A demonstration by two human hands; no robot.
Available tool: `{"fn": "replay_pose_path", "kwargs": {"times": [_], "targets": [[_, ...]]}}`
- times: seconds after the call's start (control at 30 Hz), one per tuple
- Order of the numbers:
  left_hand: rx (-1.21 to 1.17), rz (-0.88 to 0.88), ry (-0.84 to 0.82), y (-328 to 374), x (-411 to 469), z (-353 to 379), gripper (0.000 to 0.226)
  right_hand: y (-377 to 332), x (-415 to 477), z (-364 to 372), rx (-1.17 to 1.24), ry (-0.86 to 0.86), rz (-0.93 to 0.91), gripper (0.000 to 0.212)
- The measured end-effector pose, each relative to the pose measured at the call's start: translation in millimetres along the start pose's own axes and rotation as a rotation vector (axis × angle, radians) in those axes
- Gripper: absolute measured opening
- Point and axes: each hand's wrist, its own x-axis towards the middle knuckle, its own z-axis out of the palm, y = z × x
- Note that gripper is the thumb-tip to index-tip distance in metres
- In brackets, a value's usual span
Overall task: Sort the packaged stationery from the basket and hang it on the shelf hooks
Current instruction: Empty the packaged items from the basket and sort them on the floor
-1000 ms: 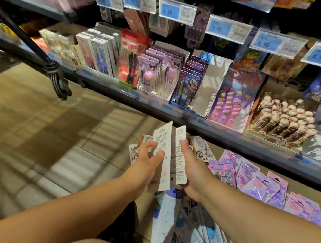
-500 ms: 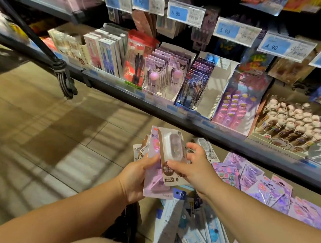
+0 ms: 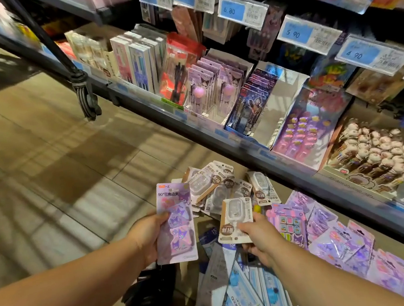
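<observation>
Drawn apart for sorting by type, the purple pack [image 3: 176, 225] sits in the curled left hand [image 3: 149, 235] while the right hand [image 3: 259, 237] pinches the white pack [image 3: 235, 220].

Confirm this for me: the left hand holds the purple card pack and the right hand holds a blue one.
Not quite. The head view shows the right hand holding a beige blister pack, not a blue one. The left hand does hold the purple card pack.
</observation>
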Motion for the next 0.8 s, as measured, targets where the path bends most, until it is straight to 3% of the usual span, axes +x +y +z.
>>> {"fn": "replay_pose_path", "kwargs": {"times": [0.23, 0.37, 0.43, 0.53, 0.6, 0.7, 0.8], "targets": [[0.044, 0.021, 0.021, 5.9, -3.4, 0.8, 0.018, -32.6, 15.9, 23.0, -0.015, -0.005, -0.092, 0.038], [0.063, 0.025, 0.017, 8.6, -6.6, 7.3, 0.015, -36.2, 11.8, 25.9, -0.202, 0.023, -0.066, 0.048], [0.076, 0.003, -0.022, 9.6, -8.8, 13.5, 0.019, -35.1, -3.9, 26.3, -0.237, -0.065, -0.082, 0.039], [0.092, 0.031, -0.090, 10.9, -10.7, 25.5, 0.019, -35.3, -33.1, 36.4, -0.107, -0.356, 0.014, 0.030], [0.088, 0.076, -0.139, 12.3, -12.4, 32.3, 0.022, -28.8, -45.6, 47.3, -0.083, -0.423, 0.003, 0.024], [0.145, 0.110, -0.187, 11.9, -9.8, 43.4, 0.020, -17.1, -53.2, 46.7, -0.043, -0.329, -0.051, 0.026], [0.401, 0.096, -0.201, 1.0, -5.3, 63.9, 0.015, -9.0, -55.6, 17.1, 0.166, -0.211, -0.031, 0.022]]}}
